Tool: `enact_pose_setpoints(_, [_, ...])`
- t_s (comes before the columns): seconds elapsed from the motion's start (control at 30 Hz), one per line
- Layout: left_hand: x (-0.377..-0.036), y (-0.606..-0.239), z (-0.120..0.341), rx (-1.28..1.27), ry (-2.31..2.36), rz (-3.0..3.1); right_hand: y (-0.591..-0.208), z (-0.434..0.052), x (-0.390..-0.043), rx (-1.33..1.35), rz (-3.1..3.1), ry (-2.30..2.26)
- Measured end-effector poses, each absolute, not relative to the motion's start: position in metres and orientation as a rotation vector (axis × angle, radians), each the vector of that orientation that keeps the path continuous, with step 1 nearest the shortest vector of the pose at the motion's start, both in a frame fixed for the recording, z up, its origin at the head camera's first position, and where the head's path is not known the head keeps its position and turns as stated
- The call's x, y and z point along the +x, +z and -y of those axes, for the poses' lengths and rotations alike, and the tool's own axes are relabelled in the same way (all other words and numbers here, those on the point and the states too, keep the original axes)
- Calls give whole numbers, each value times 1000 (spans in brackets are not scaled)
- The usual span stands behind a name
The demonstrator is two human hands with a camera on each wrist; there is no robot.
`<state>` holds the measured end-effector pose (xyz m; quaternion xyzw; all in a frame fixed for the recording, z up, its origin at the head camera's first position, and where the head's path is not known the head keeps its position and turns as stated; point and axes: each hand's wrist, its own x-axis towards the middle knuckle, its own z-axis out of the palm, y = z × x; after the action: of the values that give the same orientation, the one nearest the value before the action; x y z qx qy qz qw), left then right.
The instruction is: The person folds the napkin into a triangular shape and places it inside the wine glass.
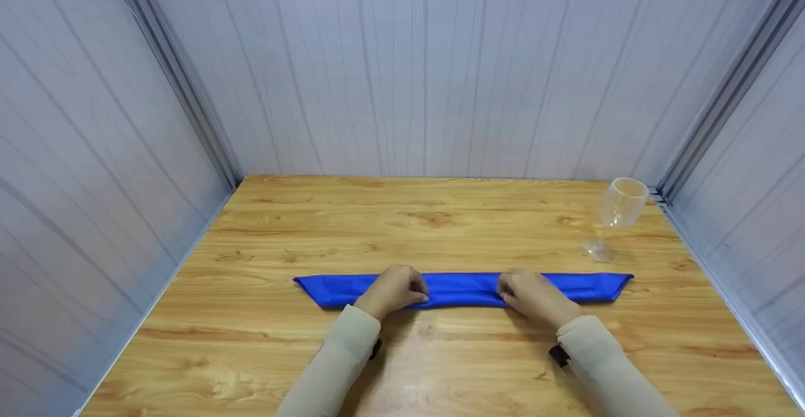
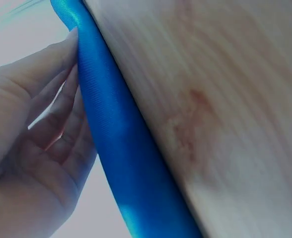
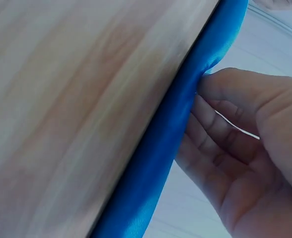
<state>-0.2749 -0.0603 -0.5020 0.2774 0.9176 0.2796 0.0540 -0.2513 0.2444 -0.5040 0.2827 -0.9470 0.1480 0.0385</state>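
Blue cloth point(image 1: 462, 289), folded into a long narrow band, lying crosswise on the wooden worktop point(image 1: 440, 222) near its front edge. Left hand point(image 1: 394, 290) and right hand point(image 1: 531, 294) set on the band's middle stretch, well apart, fingers curled over its near edge and pinching the fold; cloth beneath each palm hidden in the head view. Fingertips not discernible from above; shown only in the wrist views, with left fingers point(image 2: 61, 106) laid along the satin edge of the cloth point(image 2: 121, 148) and right fingers point(image 3: 210, 124) pressed against the rolled edge of the cloth point(image 3: 171, 144). Wood grain blurred in both wrist views; band ends cut off there. Clear stemmed wine glass point(image 1: 617, 212) upright at the far right corner, seen only in the head view, apart from the cloth. Beige sleeves point(image 1: 343, 357) cut off at the lower frame edge.
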Motion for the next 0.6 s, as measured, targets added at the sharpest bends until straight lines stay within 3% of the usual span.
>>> enact_pose_setpoints(0.6, [-267,-501,67,896,786,-2719,-500,-250,-239,776,3047,603])
